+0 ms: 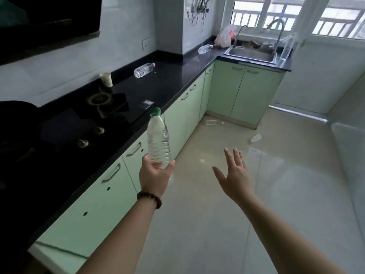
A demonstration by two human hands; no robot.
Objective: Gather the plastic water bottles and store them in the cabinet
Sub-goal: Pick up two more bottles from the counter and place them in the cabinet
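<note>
My left hand (155,176) grips the base of a clear plastic bottle with a green cap (159,139), held upright in front of the green cabinet doors (110,186). My right hand (235,175) is open, fingers spread, over the floor with nothing in it. A second bottle (143,70) lies on its side on the black counter (167,84). A third bottle (205,49) lies further back near the sink. A tall clear bottle (286,47) stands right of the sink. Another bottle (214,122) lies on the floor by the corner cabinets.
A black stove (65,127) with knobs takes up the near counter. A paper cup (106,79) stands behind it. The steel sink (251,53) with its tap and a plastic bag (224,37) sit under the window. The glossy tiled floor (256,194) stretches right of the cabinets.
</note>
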